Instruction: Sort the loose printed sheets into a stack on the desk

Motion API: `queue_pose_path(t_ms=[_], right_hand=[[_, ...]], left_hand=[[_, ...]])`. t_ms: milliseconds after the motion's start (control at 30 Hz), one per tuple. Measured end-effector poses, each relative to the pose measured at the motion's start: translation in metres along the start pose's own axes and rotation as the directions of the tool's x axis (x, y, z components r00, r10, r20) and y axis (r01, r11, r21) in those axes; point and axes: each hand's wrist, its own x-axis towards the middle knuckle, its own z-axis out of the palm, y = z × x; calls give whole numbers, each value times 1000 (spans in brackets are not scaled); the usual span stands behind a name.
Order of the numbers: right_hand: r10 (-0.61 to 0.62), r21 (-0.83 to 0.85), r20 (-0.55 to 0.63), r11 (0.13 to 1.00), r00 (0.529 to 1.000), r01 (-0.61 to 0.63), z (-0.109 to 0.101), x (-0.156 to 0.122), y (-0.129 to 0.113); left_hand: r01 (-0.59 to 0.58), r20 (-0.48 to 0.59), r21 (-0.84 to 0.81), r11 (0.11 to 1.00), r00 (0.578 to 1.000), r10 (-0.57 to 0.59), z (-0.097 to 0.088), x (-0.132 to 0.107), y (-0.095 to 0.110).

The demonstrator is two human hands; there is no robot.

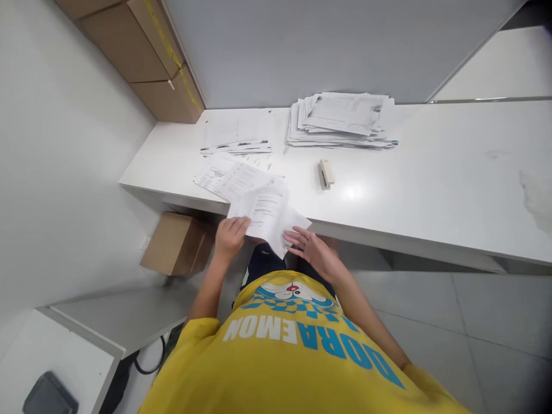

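Observation:
My left hand [232, 237] grips the left edge of some printed paper sheets [266, 213] that stick out over the table's front edge. At their right side, my right hand [313, 248] has its fingers stretched out and apart, with the fingertips at the paper. The sheets are bent, with one corner hanging down toward my lap. More printed pages [237, 177] lie on the table just behind them. A white stapler [326, 174] rests on the tabletop, to the right of the sheets and beyond my right hand.
A tall, uneven paper stack [340, 123] stands against the grey panel [302, 52]. Left of it is a lower pile of papers [235, 138]. Cardboard boxes [129, 46] stand at the table's back left; another box [172, 244] is under the white table [431, 172].

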Motion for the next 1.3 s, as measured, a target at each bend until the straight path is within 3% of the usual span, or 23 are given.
queue_pose_path(t_ms=[67, 133, 233, 300, 367, 400, 433, 500, 567, 600, 667, 733, 867, 967, 1000, 1067, 1200, 1300], right_hand=[[-4, 90, -111, 996, 994, 14, 4, 0, 6], [-53, 30, -307, 997, 950, 65, -3, 0, 14], [-110, -79, -517, 994, 849, 81, -20, -6, 32], [-128, -99, -649, 992, 750, 83, -27, -14, 47], [-63, -37, -725, 998, 686, 53, -27, -21, 59], [21, 40, -694, 999, 720, 9, -25, -24, 63], [127, 135, -596, 989, 792, -57, -23, -25, 65], [297, 286, -256, 932, 920, -222, -15, -24, 64], [311, 337, 5, 894, 950, -295, -8, -19, 56], [282, 350, 39, 895, 959, -277, -6, -17, 51], [210, 370, -6, 909, 978, -193, -3, -14, 40], [155, 386, -58, 915, 986, -121, -3, -14, 30], [119, 434, -107, 899, 987, -62, -8, -20, 18], [141, 456, -118, 887, 983, -72, -10, -20, 17], [149, 452, -122, 889, 981, -79, -11, -18, 18], [155, 426, -149, 901, 977, -78, -13, -12, 21], [200, 364, -200, 924, 959, -116, -27, -2, 21], [263, 306, -218, 933, 940, -190, -40, 1, 12]], left_hand=[[-1, -5, -56, 998, 1000, 1, 8, -1, 22], [25, -37, -94, 995, 999, -28, 16, 0, 35], [85, -137, -140, 987, 985, -104, 23, 4, 44], [149, -188, -195, 970, 965, -186, 24, 9, 46], [225, -189, -268, 937, 941, -280, 22, 15, 48], [264, -174, -304, 915, 929, -326, 21, 19, 49], [303, -150, -341, 890, 917, -369, 19, 22, 50], [371, -94, -417, 830, 890, -446, 18, 28, 54], [425, -44, -513, 746, 855, -517, 18, 31, 58], [442, -28, -569, 693, 832, -554, 19, 31, 60], [454, -9, -674, 583, 784, -621, 21, 31, 64], [440, -4, -729, 524, 764, -646, 21, 29, 66], [366, -57, -724, 585, 813, -580, 20, 27, 65], [381, -57, -733, 564, 791, -609, 23, 25, 66], [405, -37, -746, 528, 767, -641, 25, 25, 67], [439, 12, -811, 387, 674, -739, 29, 23, 66], [359, 280, -924, -130, 403, -871, 32, 19, 55], [327, 508, -849, -414, 296, -808, 29, 19, 44]])
